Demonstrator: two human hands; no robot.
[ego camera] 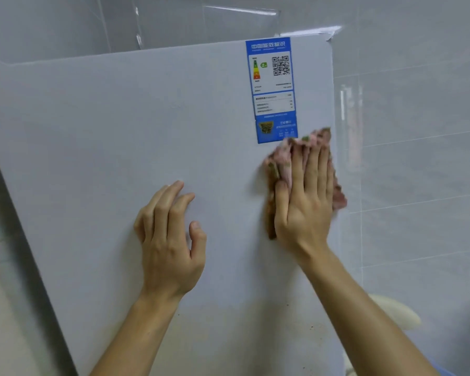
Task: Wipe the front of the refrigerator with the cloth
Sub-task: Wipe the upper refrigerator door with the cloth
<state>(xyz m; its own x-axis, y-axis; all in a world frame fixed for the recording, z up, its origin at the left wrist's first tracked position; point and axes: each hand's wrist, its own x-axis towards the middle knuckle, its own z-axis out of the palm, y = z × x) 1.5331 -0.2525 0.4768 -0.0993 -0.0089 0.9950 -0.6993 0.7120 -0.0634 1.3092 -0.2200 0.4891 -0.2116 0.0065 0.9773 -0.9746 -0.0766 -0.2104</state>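
Head cam: which step?
> Wiping, mid-job by my read. Right hand (304, 204) flat, fingers straight, pressing cloth (280, 161) onto refrigerator front (120, 131). Cloth sits near the door's right edge, at the lower right corner of the blue energy label (273, 90). No pinch, palm pressure only.

Left?
> Left hand (168, 240) loosely curved, holds nothing, fingertips on the door left of the cloth, well apart from it. Looks like bracing.

Next move?
> Sweep left across the bare panel, then down: brownish specks (311, 327) low on the door. Needs steady pressure so the cloth doesn't slip from under the palm. Avoid lifting the label's edge.
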